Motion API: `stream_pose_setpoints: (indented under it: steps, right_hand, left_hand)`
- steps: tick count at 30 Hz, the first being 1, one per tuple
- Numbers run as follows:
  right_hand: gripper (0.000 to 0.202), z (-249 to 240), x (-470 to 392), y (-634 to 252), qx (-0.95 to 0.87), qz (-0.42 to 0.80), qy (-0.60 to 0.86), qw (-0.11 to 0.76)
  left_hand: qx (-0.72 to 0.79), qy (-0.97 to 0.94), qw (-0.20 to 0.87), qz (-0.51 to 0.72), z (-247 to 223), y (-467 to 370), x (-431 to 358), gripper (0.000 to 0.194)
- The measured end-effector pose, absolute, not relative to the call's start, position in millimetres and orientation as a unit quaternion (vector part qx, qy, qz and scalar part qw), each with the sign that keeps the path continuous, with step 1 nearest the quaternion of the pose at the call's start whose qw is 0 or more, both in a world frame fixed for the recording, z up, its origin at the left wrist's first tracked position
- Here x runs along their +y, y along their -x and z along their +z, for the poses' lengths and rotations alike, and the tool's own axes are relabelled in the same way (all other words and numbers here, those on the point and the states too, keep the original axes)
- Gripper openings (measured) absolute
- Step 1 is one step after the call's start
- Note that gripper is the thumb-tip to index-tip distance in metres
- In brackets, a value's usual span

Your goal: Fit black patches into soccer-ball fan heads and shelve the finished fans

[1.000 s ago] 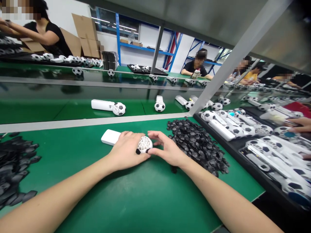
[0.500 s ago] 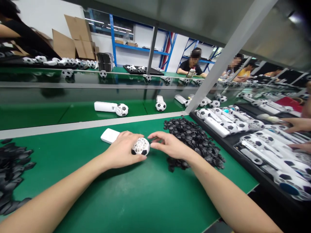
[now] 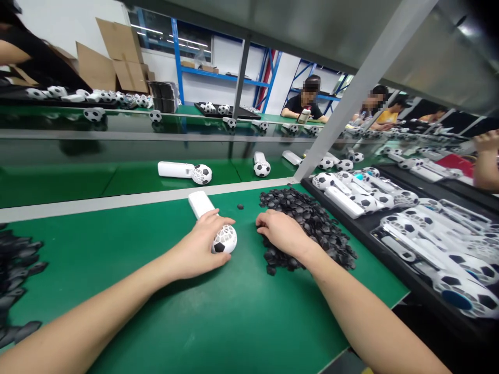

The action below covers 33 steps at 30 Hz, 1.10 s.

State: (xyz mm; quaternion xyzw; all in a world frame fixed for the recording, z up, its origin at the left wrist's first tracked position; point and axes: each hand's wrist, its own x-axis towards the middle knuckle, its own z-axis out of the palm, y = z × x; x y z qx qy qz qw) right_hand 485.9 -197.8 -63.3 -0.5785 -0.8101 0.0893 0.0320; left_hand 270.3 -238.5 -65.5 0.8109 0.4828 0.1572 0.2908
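Observation:
My left hand (image 3: 202, 241) is wrapped round the ball-shaped head of a white handheld fan (image 3: 230, 241), which has a football pattern and an open grille. The fan's handle sticks out beyond my fingers, angled to the far left, and rests on the green table. At the left edge of a heap of small black pieces (image 3: 312, 223) is my right hand (image 3: 278, 228), its fingers curled together and pointing down. Whatever lies between those fingertips is hidden. One loose black piece (image 3: 240, 206) lies between the fan and the heap.
Another heap of black pieces (image 3: 19, 259) lies at the left. Beyond the grey strip, a fan (image 3: 185, 171) and several others lie on the green conveyor belt. A black tray (image 3: 354, 223) of fans stands at the right, under a slanted post (image 3: 351, 104). Several people sit farther off.
My right hand has moved away from the fan's head to the black heap, its fingers curling in. The fan has turned in my left hand, its handle now pointing farther away. A loose black piece now shows.

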Motion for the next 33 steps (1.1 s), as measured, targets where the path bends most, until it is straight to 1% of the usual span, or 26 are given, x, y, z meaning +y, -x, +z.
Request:
stream_pose_setpoints:
  steps: [4,6,9,15,18,21,22,24,26,28,33]
  right_hand:
    - [0.009,-67,-194,-490,-0.809,0.101,0.578,0.037]
    - [0.011,-68,-191,-492,-0.813,0.113,0.569,0.04]
    - [0.008,-66,-191,-491,-0.828,0.129,0.544,0.048]
    - [0.01,-64,-199,-486,-0.84,0.233,0.468,0.145]
    - [0.008,-67,-197,-486,-0.842,0.186,0.471,0.184]
    - [0.015,-72,-190,-481,-0.839,0.104,0.49,0.214]
    - [0.018,-74,-186,-478,-0.842,0.082,0.492,0.206]
    - [0.024,-77,-178,-469,-0.857,0.04,0.491,0.154]
    - [0.024,-79,-171,-458,-0.867,0.005,0.489,0.093]
    - [0.02,-80,-164,-447,-0.872,-0.01,0.486,0.054]
    - [0.02,-76,-159,-442,-0.869,-0.002,0.493,0.041]
  left_hand:
    - [0.456,-0.819,0.312,0.152,-66,-264,-233,0.061]
    - [0.46,-0.817,0.31,0.159,-66,-263,-232,0.06]
    - [0.469,-0.809,0.305,0.179,-67,-265,-234,0.06]
    - [0.445,-0.82,0.305,0.189,-67,-266,-232,0.053]
    - [0.445,-0.819,0.309,0.188,-66,-266,-230,0.053]
    - [0.449,-0.817,0.312,0.184,-65,-266,-229,0.055]
    - [0.45,-0.816,0.313,0.183,-64,-266,-229,0.056]
    - [0.451,-0.815,0.314,0.181,-64,-266,-229,0.057]
    - [0.453,-0.814,0.315,0.18,-64,-267,-230,0.057]
    - [0.454,-0.813,0.315,0.182,-64,-266,-230,0.058]
    - [0.434,-0.817,0.326,0.194,-65,-261,-227,0.06]
